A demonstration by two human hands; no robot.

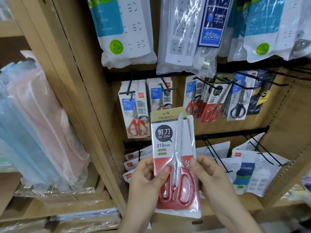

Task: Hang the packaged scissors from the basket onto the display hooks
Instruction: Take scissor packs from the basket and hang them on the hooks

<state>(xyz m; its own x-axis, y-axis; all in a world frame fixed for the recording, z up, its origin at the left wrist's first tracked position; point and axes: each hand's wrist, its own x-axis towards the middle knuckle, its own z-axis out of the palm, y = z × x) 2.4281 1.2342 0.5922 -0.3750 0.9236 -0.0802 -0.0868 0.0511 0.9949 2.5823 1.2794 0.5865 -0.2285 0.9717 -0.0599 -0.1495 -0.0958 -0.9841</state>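
While the packaged scissors (168,142) are held upright before the display hooks (165,89), the card's lower sides are pinched by the left hand (148,175) and right hand (213,177). Hanging is judged begun; next, the card's top must be raised and threaded onto a hook.

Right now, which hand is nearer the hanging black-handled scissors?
Right. The right hand is below the black-handled scissors pack, slightly leftward; the left hand is below and farther left. Both grip the red-handled pack.
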